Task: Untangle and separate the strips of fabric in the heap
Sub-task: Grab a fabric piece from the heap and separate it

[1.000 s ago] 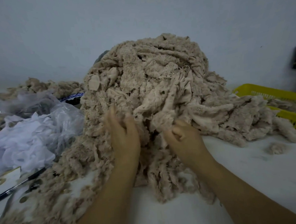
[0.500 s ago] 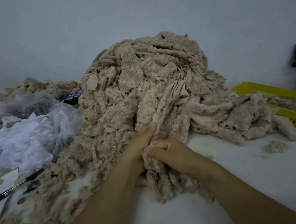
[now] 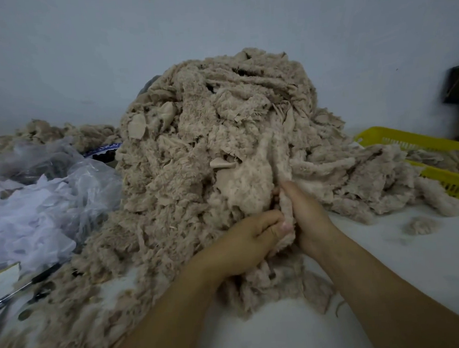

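Left hand (image 3: 250,242) pinching strip (image 3: 286,216), right hand (image 3: 307,212) gripping it beside heap (image 3: 195,154)

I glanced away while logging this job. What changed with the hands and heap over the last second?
The left hand, earlier flat against the heap, moved right and now pinches a fluffy strip at its front; the right hand grips the same strip above. The heap, plastic bags and yellow basket stayed put.

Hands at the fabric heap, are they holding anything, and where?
Both grip one fuzzy beige fabric strip hanging down the heap: left hand lower, right hand just above.
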Action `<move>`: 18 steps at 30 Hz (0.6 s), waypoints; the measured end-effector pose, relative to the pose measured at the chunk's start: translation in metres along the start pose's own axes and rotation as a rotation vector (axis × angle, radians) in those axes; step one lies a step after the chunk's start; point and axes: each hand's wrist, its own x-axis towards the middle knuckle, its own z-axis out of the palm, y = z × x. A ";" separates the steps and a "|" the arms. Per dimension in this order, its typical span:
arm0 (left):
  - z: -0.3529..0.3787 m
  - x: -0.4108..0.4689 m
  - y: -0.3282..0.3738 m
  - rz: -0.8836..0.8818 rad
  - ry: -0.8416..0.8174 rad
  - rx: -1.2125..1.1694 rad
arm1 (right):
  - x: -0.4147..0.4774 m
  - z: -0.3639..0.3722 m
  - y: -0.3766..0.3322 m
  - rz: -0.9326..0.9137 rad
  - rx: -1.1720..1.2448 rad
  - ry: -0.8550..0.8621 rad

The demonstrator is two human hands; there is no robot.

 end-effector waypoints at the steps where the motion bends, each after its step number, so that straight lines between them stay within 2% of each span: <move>1: -0.001 -0.001 0.000 -0.005 -0.025 -0.025 | -0.001 -0.002 -0.002 0.020 0.031 -0.005; 3: -0.002 -0.002 0.000 -0.037 -0.036 -0.085 | 0.001 -0.004 -0.002 0.008 0.019 0.005; 5: -0.001 -0.001 -0.002 -0.095 0.055 -0.138 | 0.004 -0.002 -0.003 -0.078 -0.069 0.046; 8: -0.004 0.004 -0.005 -0.233 0.334 -0.211 | 0.001 0.002 -0.003 -0.327 -0.487 0.047; 11: -0.010 0.007 -0.009 -0.347 0.545 -0.392 | -0.010 0.014 0.006 -0.480 -0.796 -0.127; 14: -0.016 0.007 -0.009 -0.381 0.533 -0.626 | -0.018 0.024 0.012 -0.566 -0.891 -0.254; 18: -0.016 0.005 -0.008 -0.385 0.501 -0.638 | -0.024 0.023 0.008 -0.616 -1.031 -0.291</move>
